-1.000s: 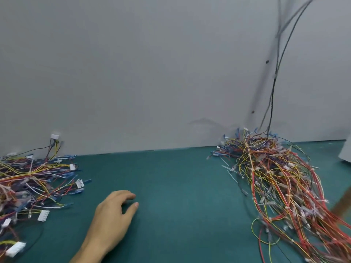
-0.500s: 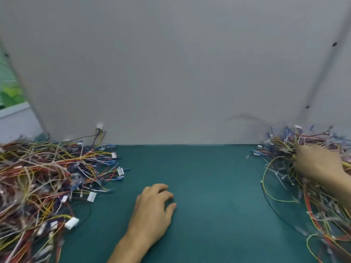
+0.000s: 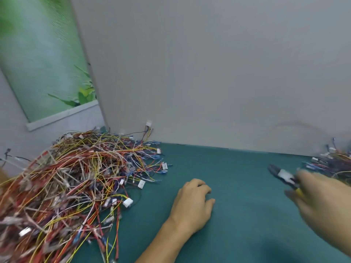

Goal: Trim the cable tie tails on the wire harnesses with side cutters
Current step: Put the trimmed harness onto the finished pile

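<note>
Closest in, around 6 o'clock, your left hand (image 3: pixel 191 204) sits palm-down on the teal bench mat (image 3: pixel 247 215), fingers loosely bent, nothing in it. Over at 4 o'clock your right hand (image 3: pixel 321 200) is pretty blurry, but it's wrapped around the dark-nosed side cutters (image 3: pixel 283 176), nose aimed toward 10 o'clock. A big tangled heap of red, yellow and white wire harnesses (image 3: pixel 72 186) fills 8 to 10 o'clock. A smaller harness pile (image 3: pixel 336 164) peeks in at 2 o'clock, by the plain grey wall panel (image 3: pixel 209 73).
</note>
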Demonstrator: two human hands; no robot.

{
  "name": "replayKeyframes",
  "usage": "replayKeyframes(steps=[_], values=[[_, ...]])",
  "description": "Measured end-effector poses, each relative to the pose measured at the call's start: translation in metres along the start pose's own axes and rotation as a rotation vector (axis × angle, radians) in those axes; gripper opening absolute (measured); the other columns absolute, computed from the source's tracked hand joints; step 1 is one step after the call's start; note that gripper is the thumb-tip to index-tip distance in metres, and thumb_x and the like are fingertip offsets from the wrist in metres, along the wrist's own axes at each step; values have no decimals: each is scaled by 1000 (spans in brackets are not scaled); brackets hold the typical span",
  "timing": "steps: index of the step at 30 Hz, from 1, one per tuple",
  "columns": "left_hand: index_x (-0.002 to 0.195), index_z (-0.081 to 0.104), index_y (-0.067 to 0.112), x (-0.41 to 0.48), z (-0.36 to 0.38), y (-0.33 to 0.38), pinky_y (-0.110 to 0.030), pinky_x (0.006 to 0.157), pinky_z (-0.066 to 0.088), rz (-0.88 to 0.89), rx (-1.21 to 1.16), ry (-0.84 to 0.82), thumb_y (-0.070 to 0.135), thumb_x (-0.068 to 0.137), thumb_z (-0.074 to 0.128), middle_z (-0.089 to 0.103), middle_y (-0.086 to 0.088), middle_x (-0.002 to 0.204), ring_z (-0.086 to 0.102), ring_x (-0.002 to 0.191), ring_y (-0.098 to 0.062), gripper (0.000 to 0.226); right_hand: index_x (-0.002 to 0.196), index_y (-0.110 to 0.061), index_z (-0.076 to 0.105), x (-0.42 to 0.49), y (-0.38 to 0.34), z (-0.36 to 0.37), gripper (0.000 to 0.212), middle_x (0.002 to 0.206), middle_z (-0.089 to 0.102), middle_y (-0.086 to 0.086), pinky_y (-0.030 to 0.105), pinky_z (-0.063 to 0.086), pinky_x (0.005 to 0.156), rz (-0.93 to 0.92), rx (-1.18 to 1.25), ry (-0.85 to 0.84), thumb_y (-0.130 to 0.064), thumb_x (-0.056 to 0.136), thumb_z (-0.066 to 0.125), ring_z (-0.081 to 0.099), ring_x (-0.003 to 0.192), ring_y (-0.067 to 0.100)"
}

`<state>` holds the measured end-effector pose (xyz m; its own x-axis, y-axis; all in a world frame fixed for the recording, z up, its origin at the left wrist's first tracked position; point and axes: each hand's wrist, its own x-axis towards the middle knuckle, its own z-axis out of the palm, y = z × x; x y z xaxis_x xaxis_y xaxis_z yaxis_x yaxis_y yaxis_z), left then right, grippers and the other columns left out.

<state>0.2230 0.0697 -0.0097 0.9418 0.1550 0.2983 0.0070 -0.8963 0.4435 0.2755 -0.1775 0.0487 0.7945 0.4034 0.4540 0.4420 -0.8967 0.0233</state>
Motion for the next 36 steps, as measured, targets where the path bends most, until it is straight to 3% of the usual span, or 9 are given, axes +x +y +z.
replayKeyframes(steps=[3,5,10,17,24,27,30,34,36], values=[[117,64,21,9,-20,-3,-24,99,37,-59,17,105,36,93,54,59,4,121,52,115,-14,31,94,-35,26,-29,-38,24,26,106,53,-13,31,42,78,-185,15,-180,-59,92,36,56,109,10],[113,67,21,20,-41,-11,-27,96,41,-116,62,167,36,92,54,63,1,116,56,110,-17,29,98,-36,23,-39,-48,31,25,112,48,-13,25,38,82,-237,-75,-232,-61,95,24,50,116,5],[104,72,17,41,-102,-54,-36,86,52,-207,230,254,30,91,56,71,-2,104,64,96,-23,24,99,-34,26,-48,-47,49,33,102,42,-8,21,37,80,-187,-103,-232,-64,93,14,51,109,3],[90,70,13,62,-151,-120,-31,65,49,-382,577,193,21,94,51,68,-5,79,58,67,-21,21,99,-34,27,-42,-47,60,33,98,38,-7,24,34,76,-30,-72,-185,-66,93,17,50,106,6],[88,64,18,64,-156,-161,-40,82,51,-498,933,-115,16,91,47,67,-3,93,61,84,-22,17,90,-32,31,-40,-51,50,27,85,36,-4,33,35,68,47,55,-99,-59,93,28,58,90,16],[86,63,23,66,-157,-163,-42,86,44,-452,955,-125,30,93,54,67,3,93,61,89,-20,13,72,-24,36,-41,-52,43,28,65,30,-4,31,30,52,70,139,-186,-48,82,47,57,54,28],[82,61,25,65,-163,-155,-42,92,38,-417,922,-34,33,93,53,63,4,89,58,91,-19,16,63,-21,37,-45,-50,43,27,62,25,-6,28,27,48,17,103,-82,-47,73,37,50,41,28],[75,54,22,72,-180,-117,-41,83,29,-350,665,334,30,95,49,55,0,69,50,79,-24,22,94,-33,32,-47,-46,55,28,89,35,-4,32,31,70,17,35,-142,-59,94,24,55,98,14],[77,52,18,75,-192,-95,-40,77,25,-271,556,543,27,95,47,54,-3,66,45,77,-26,20,100,-34,30,-46,-49,51,30,95,33,-5,30,29,74,50,3,-213,-62,94,21,49,107,11]])
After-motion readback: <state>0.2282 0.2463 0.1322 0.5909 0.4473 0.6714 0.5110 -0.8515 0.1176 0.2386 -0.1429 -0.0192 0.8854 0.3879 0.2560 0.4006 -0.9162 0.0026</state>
